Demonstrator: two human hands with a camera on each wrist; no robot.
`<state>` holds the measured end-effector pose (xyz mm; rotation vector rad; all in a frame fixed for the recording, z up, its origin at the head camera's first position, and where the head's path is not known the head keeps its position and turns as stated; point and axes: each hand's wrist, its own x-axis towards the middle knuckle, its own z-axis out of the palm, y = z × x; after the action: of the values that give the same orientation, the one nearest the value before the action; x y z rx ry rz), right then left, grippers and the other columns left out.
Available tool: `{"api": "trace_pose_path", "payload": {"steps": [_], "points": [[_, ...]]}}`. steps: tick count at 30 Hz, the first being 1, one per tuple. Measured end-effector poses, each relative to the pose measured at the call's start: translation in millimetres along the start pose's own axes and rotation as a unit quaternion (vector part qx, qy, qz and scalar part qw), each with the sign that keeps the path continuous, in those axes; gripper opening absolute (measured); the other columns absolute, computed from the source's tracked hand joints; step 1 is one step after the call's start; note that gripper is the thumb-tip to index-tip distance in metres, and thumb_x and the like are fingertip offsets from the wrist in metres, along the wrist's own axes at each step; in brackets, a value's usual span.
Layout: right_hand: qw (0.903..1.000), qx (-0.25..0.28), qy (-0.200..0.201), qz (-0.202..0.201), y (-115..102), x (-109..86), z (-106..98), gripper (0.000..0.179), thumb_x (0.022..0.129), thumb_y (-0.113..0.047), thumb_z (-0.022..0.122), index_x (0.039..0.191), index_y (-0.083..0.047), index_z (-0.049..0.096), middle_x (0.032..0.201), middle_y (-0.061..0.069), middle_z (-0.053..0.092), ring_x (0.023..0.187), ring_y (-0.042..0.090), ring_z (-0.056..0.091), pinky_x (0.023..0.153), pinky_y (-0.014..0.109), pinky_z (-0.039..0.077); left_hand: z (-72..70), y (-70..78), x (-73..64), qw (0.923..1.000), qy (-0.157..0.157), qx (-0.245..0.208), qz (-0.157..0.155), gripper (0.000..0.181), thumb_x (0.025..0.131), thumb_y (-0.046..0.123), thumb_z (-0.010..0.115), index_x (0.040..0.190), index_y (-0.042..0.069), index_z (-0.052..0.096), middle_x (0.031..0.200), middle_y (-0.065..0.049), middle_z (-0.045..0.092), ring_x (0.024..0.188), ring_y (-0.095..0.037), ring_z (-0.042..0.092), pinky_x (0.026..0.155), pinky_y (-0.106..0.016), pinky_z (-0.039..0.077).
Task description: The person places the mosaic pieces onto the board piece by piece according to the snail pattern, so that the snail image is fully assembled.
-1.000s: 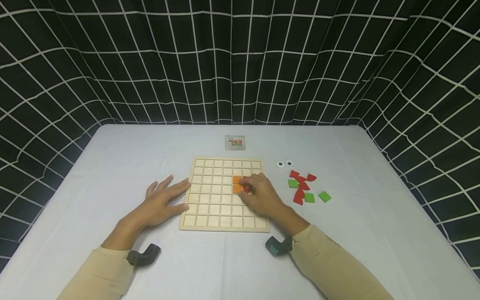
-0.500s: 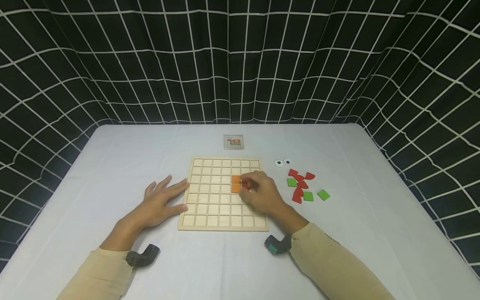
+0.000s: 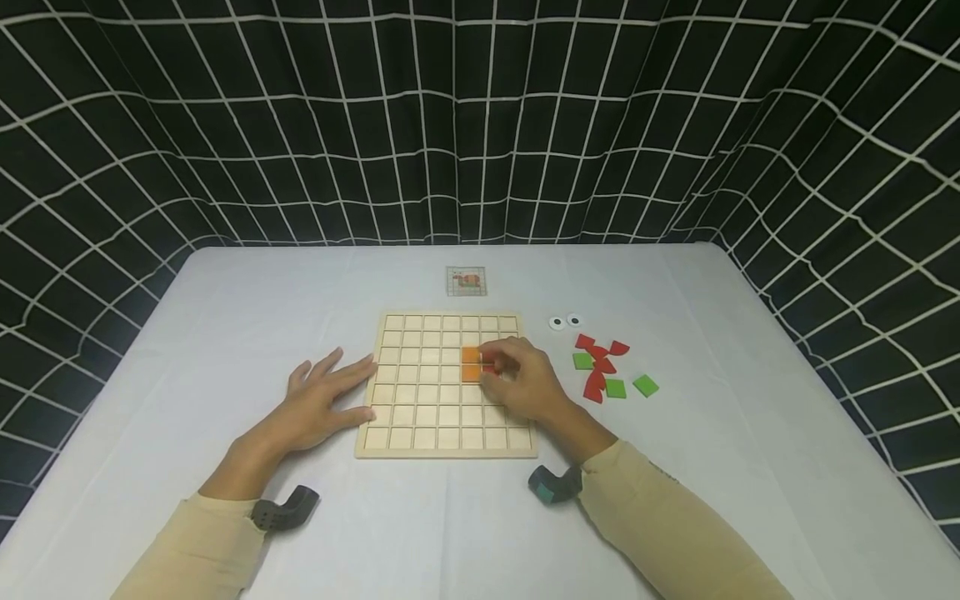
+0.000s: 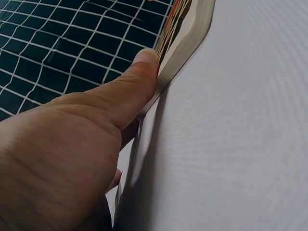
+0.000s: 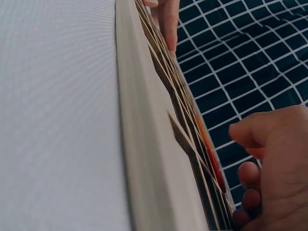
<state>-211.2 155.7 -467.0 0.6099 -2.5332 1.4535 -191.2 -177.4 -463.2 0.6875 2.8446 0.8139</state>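
My left hand [image 3: 318,408] lies with fingers spread at the left edge of a light wooden grid board [image 3: 408,417]. Its thumb [image 4: 139,72] touches the board's rim in the left wrist view. My right hand [image 3: 525,379] is over the right part of the board, thumb and index finger bent and apart around a red piece [image 3: 490,367]. Two orange squares [image 3: 470,372] sit in cells just left of it. In the right wrist view, the red piece [image 5: 215,168] lies in the grid below the right hand [image 5: 279,163], and nothing shows between the fingers. The hand partly hides the red piece.
Right of the board lie several loose red pieces [image 3: 603,365], green squares [image 3: 616,388] and two round eye pieces [image 3: 557,322]. A small picture card [image 3: 467,282] is behind the board. A dark gridded curtain [image 3: 457,125] surrounds the white table [image 3: 225,333].
My right thumb and index finger have spread slightly from the red piece, while the hand stays over the same cells. The left hand has stayed at the board's edge.
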Motion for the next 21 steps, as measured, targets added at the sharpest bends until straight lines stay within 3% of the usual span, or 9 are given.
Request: {"api": "trace_pose_path", "payload": {"steps": [8,17,21], "points": [[0.9971,0.043,0.034,-0.053,-9.8,-1.2,-9.7,0.034,0.079,0.004,0.075,0.112,0.0,0.067,0.082,0.01,0.055,0.081,0.027,0.05,0.073,0.043,0.048,1.1,-1.6,1.3,1.0,-0.001,0.0,0.002,0.073,0.087,0.048,0.067,0.146,0.014,0.043,0.152,-0.004,0.036,0.143,-0.038,0.008,0.108,-0.06,-0.008],[0.9928,0.004,0.069,-0.098,-56.0,-12.8,-42.6,0.032,0.075,0.015,0.071,0.106,0.008,0.066,0.079,0.022,0.055,0.076,0.043,0.046,0.068,0.049,0.04,-1.1,0.1,1.4,1.0,0.001,0.0,0.007,0.072,0.087,0.048,0.067,0.145,0.012,0.045,0.152,-0.005,0.036,0.143,-0.039,0.009,0.108,-0.061,-0.007],[0.9914,-0.008,0.084,-0.1,-65.4,-19.4,-55.5,0.033,0.073,0.018,0.07,0.104,0.009,0.066,0.079,0.022,0.055,0.075,0.038,0.045,0.067,0.046,0.039,-2.1,-0.9,0.3,1.0,-0.004,-0.002,0.001,0.072,0.087,0.048,0.067,0.146,0.013,0.044,0.152,-0.004,0.035,0.143,-0.038,0.008,0.108,-0.061,-0.008]]}}
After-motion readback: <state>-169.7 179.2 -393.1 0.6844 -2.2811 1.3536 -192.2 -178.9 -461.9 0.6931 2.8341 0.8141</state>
